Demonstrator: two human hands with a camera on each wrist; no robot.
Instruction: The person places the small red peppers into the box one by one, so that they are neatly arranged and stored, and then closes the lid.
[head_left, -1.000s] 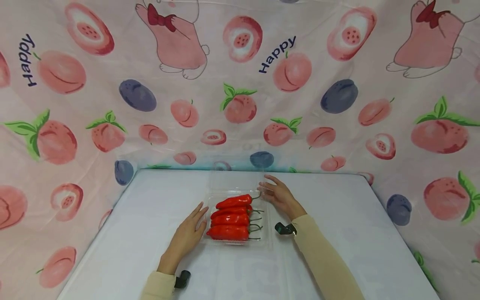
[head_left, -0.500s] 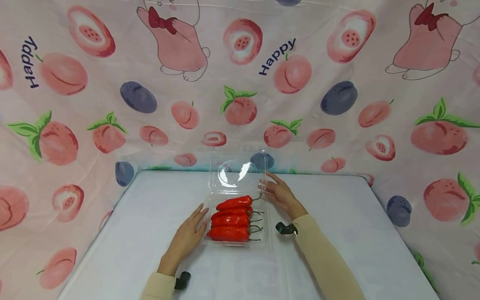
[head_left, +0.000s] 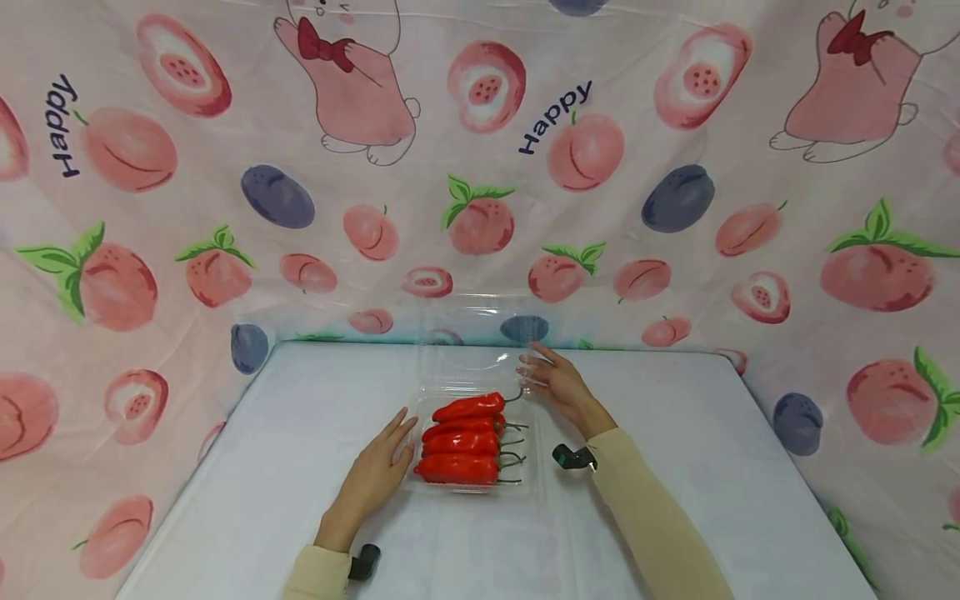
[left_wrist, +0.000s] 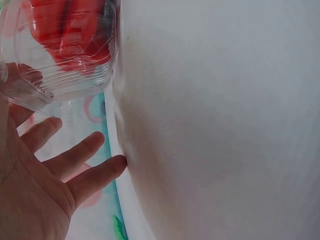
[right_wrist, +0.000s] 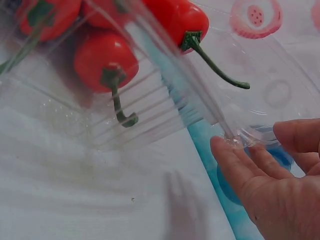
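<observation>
Several red peppers (head_left: 459, 468) with green stems lie side by side in a clear plastic clamshell box (head_left: 474, 490). Its transparent lid (head_left: 480, 354) stands raised at the back. My left hand (head_left: 372, 472) is beside the box's left side, fingers extended; in the left wrist view its thumb is near the ribbed wall and the other fingers (left_wrist: 82, 155) are spread. On the far right, my right hand (head_left: 561, 385) touches the corner by the lid hinge. In the right wrist view the fingertips (right_wrist: 218, 142) meet the plastic edge there, with the thumb apart from them.
A white-covered table (head_left: 675, 500) lies under the box. Behind it hangs a pink cloth (head_left: 480, 150) printed with fruit and rabbits. A dark wrist camera (head_left: 573, 457) projects from the right sleeve, another camera (head_left: 366, 562) from the left.
The lid has risen from a low tilt to a more upright one, its top edge now higher against the cloth. Both hands have stayed nearly in place; the view has shifted slightly.
</observation>
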